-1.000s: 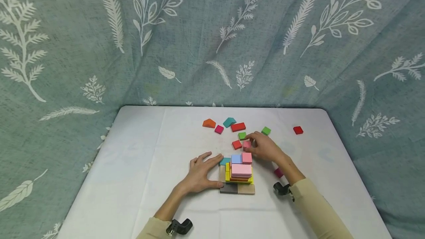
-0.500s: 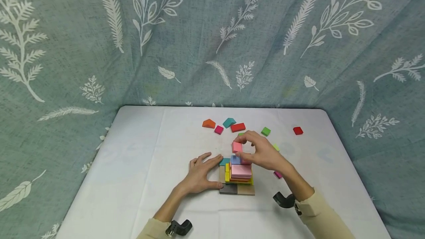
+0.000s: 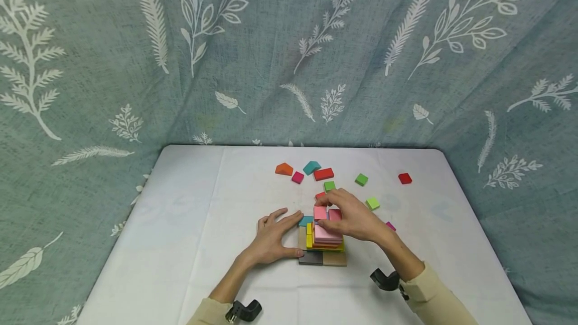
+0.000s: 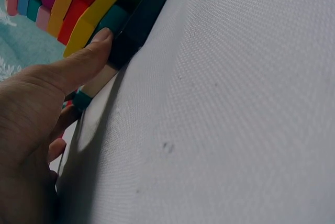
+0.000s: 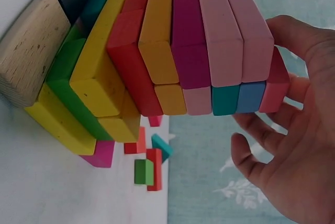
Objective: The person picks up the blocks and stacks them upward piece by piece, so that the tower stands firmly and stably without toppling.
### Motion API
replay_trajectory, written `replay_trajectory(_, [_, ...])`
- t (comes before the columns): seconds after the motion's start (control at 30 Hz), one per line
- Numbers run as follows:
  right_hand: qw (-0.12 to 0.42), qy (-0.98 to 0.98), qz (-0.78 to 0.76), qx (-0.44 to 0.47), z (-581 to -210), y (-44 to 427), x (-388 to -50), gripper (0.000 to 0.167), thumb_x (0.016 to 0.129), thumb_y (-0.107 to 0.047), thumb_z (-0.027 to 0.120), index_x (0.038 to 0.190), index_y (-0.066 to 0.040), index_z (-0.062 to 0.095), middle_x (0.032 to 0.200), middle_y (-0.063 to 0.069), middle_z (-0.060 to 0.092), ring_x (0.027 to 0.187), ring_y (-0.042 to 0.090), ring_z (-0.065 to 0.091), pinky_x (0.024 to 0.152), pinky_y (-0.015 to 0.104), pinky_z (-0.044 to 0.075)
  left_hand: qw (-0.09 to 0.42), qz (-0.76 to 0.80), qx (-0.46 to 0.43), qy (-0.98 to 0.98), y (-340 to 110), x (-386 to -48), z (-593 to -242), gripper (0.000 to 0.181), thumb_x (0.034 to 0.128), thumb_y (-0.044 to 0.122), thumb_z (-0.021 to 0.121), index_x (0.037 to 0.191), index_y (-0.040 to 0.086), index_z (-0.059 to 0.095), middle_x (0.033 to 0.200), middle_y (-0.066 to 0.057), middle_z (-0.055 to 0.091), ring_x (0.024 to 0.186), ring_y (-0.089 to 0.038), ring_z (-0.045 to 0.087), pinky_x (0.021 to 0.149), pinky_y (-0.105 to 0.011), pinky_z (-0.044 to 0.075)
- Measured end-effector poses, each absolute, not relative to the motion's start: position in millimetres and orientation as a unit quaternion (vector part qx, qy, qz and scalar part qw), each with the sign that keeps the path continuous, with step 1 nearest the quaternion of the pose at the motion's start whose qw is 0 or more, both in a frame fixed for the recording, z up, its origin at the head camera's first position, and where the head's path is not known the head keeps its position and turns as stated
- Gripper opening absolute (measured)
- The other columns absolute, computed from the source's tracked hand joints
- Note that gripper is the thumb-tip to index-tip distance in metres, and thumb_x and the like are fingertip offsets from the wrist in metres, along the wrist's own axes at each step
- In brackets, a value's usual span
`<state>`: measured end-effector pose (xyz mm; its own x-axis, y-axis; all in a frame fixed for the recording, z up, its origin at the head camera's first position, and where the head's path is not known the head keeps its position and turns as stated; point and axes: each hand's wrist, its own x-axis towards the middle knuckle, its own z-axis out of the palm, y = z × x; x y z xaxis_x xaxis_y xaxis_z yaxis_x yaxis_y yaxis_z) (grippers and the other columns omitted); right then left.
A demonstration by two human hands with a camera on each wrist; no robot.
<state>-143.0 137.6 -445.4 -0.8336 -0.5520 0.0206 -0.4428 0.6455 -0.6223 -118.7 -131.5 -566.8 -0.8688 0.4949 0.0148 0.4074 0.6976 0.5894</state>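
Note:
A stack of coloured wooden blocks (image 3: 328, 233) stands on a base of dark and wood-coloured blocks. My right hand (image 3: 354, 217) pinches a small pink block (image 3: 320, 212) between thumb and fingertips at the far left of the stack's top. Beside it on the top sits another pink block (image 3: 334, 214). Spread along the base's left side is my left hand (image 3: 273, 239), its thumb touching the dark block (image 4: 131, 33) and its fingers near the teal block (image 3: 305, 221). In the right wrist view, layers of pink, purple, orange, red and yellow show, and the right fingers reach around the top.
Loose blocks lie behind the stack on the white table (image 3: 217, 265): an orange one (image 3: 284, 168), a teal one (image 3: 312, 167), a red one (image 3: 323, 174) and several small ones. Green blocks (image 3: 372, 203) and a magenta block (image 3: 390, 226) lie right of it. A patterned cloth (image 3: 262, 54) hangs behind.
My right hand has taken the pink block from the table behind the stack, carried it over and lowered it onto the stack's top left. The left hand has stayed in place.

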Motion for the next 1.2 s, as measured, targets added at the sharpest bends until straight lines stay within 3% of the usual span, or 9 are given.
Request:
replay_trajectory(0.9, [0.092, 0.904, -0.306, -0.284, -441.6, 140.0, -137.7, 0.043, 0.084, -0.036, 0.081, 0.122, -0.024, 0.064, 0.119, -0.007, 0.063, 0.122, 0.02, 0.052, 0.105, 0.052, 0.044, 0.067, 0.298, 0.245, 0.92, -132.4, -119.0, -566.4, 0.098, 0.0764, 0.069, 0.074, 0.158, 0.03, 0.035, 0.161, 0.013, 0.036, 0.151, -0.025, 0.017, 0.109, -0.055, 0.014])
replay_trajectory(1.2, [0.107, 0.894, -0.321, -0.293, -435.9, 145.1, -140.0, 0.056, 0.085, -0.043, 0.079, 0.135, -0.024, 0.06, 0.125, -0.003, 0.061, 0.117, 0.019, 0.054, 0.098, 0.05, 0.048, 0.069, 0.301, 0.247, 0.918, -132.8, -119.2, -567.3, 0.099, 0.0763, 0.069, 0.074, 0.158, 0.03, 0.035, 0.161, 0.013, 0.036, 0.151, -0.024, 0.017, 0.109, -0.054, 0.014])
